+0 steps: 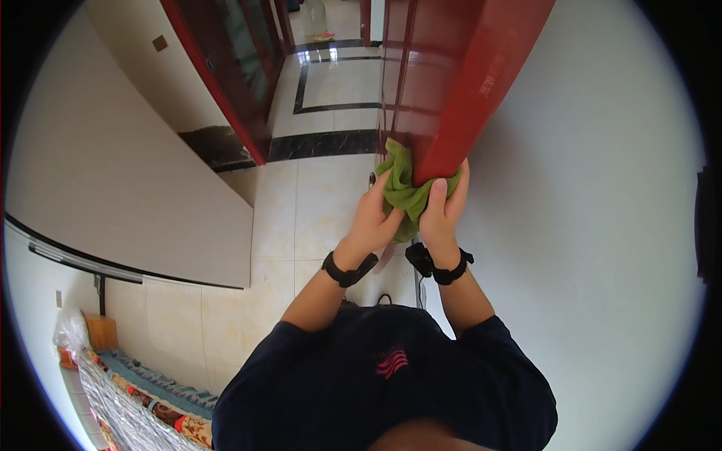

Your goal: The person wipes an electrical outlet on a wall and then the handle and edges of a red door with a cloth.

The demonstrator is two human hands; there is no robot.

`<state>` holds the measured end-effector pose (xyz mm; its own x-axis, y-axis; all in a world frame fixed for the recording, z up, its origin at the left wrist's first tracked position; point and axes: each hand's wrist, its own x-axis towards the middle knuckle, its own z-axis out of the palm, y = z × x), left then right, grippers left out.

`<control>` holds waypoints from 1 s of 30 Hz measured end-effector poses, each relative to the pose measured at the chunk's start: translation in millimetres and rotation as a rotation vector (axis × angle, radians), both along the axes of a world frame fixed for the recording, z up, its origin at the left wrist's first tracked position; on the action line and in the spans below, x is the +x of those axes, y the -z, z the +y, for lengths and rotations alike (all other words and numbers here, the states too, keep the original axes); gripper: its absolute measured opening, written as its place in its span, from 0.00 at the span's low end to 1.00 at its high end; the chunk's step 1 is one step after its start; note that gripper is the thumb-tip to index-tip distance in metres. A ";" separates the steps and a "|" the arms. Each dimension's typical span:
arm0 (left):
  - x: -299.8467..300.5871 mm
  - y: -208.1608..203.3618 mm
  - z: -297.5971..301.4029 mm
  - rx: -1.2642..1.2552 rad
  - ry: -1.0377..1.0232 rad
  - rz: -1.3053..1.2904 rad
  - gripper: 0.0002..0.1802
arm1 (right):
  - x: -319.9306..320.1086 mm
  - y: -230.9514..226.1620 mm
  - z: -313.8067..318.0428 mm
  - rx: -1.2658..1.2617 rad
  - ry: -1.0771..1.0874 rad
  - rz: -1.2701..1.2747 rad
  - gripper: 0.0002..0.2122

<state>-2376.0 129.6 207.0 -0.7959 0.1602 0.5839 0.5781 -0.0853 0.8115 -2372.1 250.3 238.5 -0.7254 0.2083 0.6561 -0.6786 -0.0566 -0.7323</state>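
A green cloth is pressed against the lower edge of a glossy red door, bunched around the door's narrow end face, with one corner sticking up along the door's left side. Both hands hold it there. The left hand grips the cloth from the left, its fingers curled shut over the fabric and reaching up beside the door. The right hand clamps the cloth from the right, thumb laid flat over the green fabric and fingers wrapped round behind the door's edge, so the cloth sits squeezed between the two hands and the wood.

Each wrist carries a black strap. The forearms rise from a dark navy shirt with a small red mark on the chest.

To the right of the door runs a plain white wall. Below the hands lies a pale tiled floor, crossed farther off by a black marble band. A second red door frame stands at the left, beside a white wall. In the lower left corner lies a patterned blanket
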 end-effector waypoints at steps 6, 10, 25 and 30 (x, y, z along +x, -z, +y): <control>16.6 23.3 29.6 -0.078 0.033 -0.110 0.29 | 15.7 21.9 33.9 0.021 0.183 -0.009 0.25; 14.5 34.3 43.3 -0.126 0.050 -0.083 0.29 | 21.8 29.9 51.6 0.071 0.235 -0.086 0.25; -28.0 63.8 74.4 -0.168 0.070 -0.043 0.26 | 18.3 69.9 69.2 -0.038 0.593 0.042 0.18; -41.3 61.1 71.8 -0.176 0.131 0.045 0.18 | 26.5 92.4 82.0 0.082 0.905 0.153 0.12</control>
<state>-2417.3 201.4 146.0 -0.7350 0.3634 0.5725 0.6077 -0.0215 0.7938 -2345.6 332.3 146.0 -0.2124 0.6025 0.7693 -0.5285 0.5914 -0.6091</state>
